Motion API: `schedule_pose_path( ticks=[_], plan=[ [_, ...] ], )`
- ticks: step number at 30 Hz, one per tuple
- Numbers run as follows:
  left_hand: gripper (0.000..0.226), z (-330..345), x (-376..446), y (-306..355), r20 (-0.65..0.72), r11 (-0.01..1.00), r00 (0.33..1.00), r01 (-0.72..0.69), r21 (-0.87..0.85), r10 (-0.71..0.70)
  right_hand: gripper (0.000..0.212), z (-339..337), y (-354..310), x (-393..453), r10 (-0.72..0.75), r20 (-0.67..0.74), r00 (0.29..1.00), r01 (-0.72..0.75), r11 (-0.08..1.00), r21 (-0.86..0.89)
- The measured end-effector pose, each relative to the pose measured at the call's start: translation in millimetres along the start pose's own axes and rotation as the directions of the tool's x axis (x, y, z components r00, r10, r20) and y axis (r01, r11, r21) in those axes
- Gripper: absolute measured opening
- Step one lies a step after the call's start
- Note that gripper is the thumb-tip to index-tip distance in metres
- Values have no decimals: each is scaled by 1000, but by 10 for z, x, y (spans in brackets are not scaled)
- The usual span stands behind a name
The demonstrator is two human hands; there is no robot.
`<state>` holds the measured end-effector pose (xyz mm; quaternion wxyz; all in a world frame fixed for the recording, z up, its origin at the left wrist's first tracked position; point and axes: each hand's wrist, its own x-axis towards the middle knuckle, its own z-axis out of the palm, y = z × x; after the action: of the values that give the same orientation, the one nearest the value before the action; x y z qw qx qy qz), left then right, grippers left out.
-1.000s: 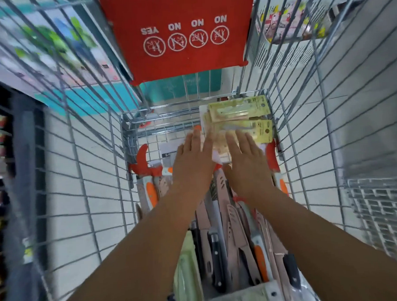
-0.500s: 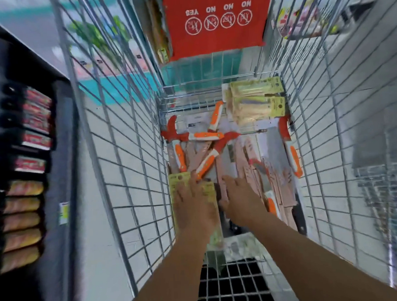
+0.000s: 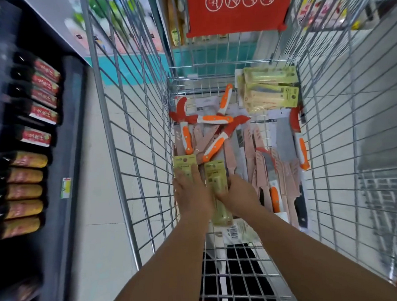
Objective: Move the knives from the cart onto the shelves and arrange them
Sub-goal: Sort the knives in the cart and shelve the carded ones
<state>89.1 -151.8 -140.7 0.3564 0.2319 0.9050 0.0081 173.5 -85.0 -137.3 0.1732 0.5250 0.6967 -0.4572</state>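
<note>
Both hands reach into the cart: left hand lies flat on one yellow-green knife pack, right hand grips another, both packs running lengthwise near the cart's left wall.

At twelve o'clock you face the cart's red flap, which carries four white crossed-out circle signs, their wording cut off. At six o'clock from your hands, a white label bears a barcode with digits too blurred to read. Print on the yellow knife packs and the shelf packets at nine o'clock is illegible.
</note>
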Motion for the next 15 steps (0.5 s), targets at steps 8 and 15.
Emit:
schedule_pose_path(
  ticks=[8,15],
  plan=[
    [96,-17,-67,-4,-18,1000,1000,-2,19,3,34,-194,24,97,137,-150,979,-98,965,245],
    [89,-157,-35,70,-173,990,983,-85,-116,64,42,-250,-10,142,129,-194,973,-54,934,354]
  ],
)
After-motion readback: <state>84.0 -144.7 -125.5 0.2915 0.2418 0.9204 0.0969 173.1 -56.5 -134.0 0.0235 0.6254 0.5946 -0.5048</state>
